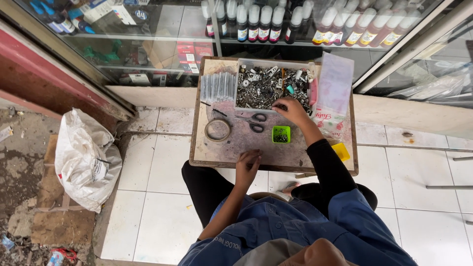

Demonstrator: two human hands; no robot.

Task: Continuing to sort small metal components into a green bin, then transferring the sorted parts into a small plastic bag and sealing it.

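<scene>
I sit at a small worn wooden table (217, 148). My right hand (291, 111) reaches into a clear plastic tray (240, 83) filled with several small metal parts; its fingertips are among the parts, so what they pinch is hidden. My left hand (247, 166) rests at the table's near edge with fingers curled, and I cannot see anything in it. Between the hands lie black-handled scissors (254, 123) and a small green box (281, 134) holding dark bits.
A tape roll (218, 129) lies at the table's left and a bundle of clear tubes (219, 87) behind it. A plastic bag (334, 93) and a yellow box (341, 151) sit on the right. A glass cabinet of ink bottles (261, 22) stands behind. A white sack (86, 157) is on the floor left.
</scene>
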